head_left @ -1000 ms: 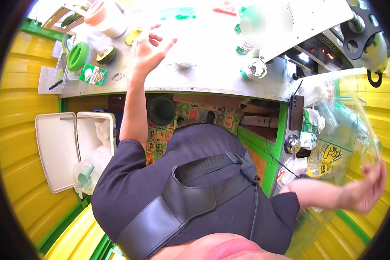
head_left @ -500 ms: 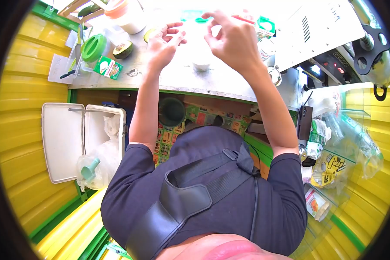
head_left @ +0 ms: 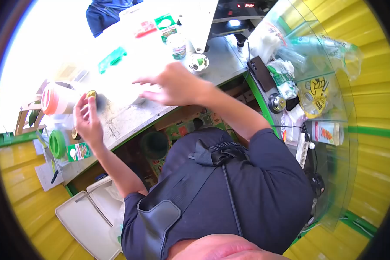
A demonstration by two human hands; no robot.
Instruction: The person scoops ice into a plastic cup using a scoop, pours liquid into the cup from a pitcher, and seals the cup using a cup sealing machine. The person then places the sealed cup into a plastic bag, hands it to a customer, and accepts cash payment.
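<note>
My left hand (head_left: 89, 120) is at the left of the counter, its fingers and thumb curled around a cut avocado half (head_left: 91, 93) with yellow flesh at the fingertips. Part of the fruit is hidden by the fingers. Another avocado half (head_left: 75, 134) lies behind this hand, mostly covered. My right hand (head_left: 177, 84) hovers over the middle of the counter with fingers stretched out and apart, holding nothing. Beside its thumb stands a white cup (head_left: 135, 100), washed out by glare.
A green-lidded container (head_left: 57, 144) and green carton (head_left: 79, 151) are at left, near a white jar with an orange lid (head_left: 50, 99). Cans (head_left: 177, 46) and an open tin (head_left: 198, 62) stand right of centre. A phone (head_left: 261, 73) lies near the glass shelves (head_left: 333, 173).
The view has turned, shifting the counter leftward and tilting it. My left hand has closed on the avocado half; my right hand has lowered near the cup and spread its fingers.
</note>
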